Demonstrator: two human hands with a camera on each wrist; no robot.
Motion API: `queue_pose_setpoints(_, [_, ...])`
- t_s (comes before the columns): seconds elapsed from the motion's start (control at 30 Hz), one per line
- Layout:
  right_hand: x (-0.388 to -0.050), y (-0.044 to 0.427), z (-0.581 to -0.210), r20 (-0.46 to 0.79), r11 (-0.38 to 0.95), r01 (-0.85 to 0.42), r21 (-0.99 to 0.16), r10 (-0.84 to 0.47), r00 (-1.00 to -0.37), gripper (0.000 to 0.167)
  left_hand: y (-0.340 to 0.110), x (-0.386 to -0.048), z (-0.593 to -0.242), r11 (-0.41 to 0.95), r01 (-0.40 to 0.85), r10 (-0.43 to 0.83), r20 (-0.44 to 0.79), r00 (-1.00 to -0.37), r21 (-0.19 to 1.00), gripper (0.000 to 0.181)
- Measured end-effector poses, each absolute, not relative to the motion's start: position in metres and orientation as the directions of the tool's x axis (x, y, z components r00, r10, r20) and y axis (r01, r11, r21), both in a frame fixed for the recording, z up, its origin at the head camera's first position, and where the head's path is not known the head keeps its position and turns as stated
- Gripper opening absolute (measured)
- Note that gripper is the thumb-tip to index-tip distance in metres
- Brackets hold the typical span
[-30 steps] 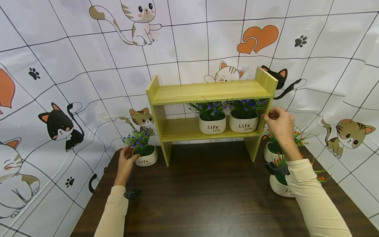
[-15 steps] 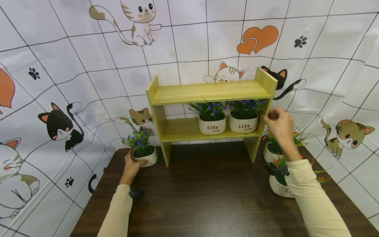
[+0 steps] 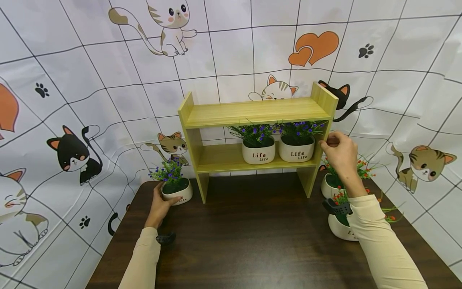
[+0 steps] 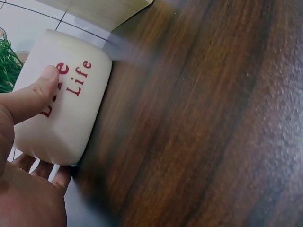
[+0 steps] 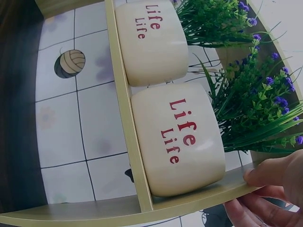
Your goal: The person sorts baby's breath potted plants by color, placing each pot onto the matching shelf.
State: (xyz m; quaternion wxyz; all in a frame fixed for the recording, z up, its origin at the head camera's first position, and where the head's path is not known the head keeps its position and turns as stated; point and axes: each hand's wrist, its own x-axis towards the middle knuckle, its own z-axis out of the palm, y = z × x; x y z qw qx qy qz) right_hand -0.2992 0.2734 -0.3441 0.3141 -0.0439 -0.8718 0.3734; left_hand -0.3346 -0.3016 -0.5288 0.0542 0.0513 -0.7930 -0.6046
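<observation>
My left hand [image 3: 159, 206] grips a white flowerpot [image 4: 71, 125] with purple flowers, left of the wooden shelf. Its thumb lies across the red "Life" lettering on the front, while the other fingers go round the pot's side. The pot is upright at the table; whether its base touches the wood I cannot tell. My right hand [image 3: 340, 154] pinches the front edge of the shelf's right side panel [image 5: 213, 196], thumb inside and fingers outside. Two more white flowerpots with purple flowers, the middle one [image 3: 258, 154] and the right one [image 5: 182, 142], stand on the lower board.
The two-tier shelf [image 3: 252, 110] stands at the back of the dark brown table [image 3: 252, 237], against a cat-patterned wall covering. At the right, behind and under my right forearm, are two white pots with red flowers, the nearer one [image 3: 341, 229] partly covered.
My left hand has moved right and closed round the flowerpot, its thumb now across the front. The pot has shifted very slightly nearer. My right hand has stayed at the shelf's side panel.
</observation>
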Motion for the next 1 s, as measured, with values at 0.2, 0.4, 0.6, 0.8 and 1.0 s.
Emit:
queue_pose_setpoints(0.2, [-0.298, 0.273, -0.344, 0.509, 0.714, -0.154, -0.683, 0.313, -0.802, 0.028, -0.307, -0.332, -0.532, 0.306, -0.046, -0.150, 0.000, -0.989, 0.951, 0.111])
queue_pose_setpoints(0.4, [-0.298, 0.273, -0.343, 0.500, 0.711, -0.150, -0.687, 0.313, -0.808, 0.029, -0.307, -0.330, -0.534, 0.305, -0.034, -0.179, 0.022, -0.984, 0.952, 0.108])
queue_pose_setpoints(0.6, [-0.299, 0.274, -0.345, 0.493, 0.713, -0.140, -0.687, 0.316, -0.811, 0.029, -0.304, -0.328, -0.536, 0.307, -0.008, -0.210, 0.059, -0.976, 0.952, 0.105])
queue_pose_setpoints(0.8, [-0.298, 0.274, -0.345, 0.502, 0.718, -0.147, -0.681, 0.311, -0.807, 0.028, -0.303, -0.327, -0.539, 0.332, 0.001, -0.243, 0.086, -0.966, 0.943, 0.104])
queue_pose_setpoints(1.0, [-0.298, 0.273, -0.344, 0.502, 0.717, -0.148, -0.681, 0.309, -0.808, 0.028, -0.303, -0.327, -0.540, 0.322, 0.006, -0.235, 0.086, -0.968, 0.947, 0.106])
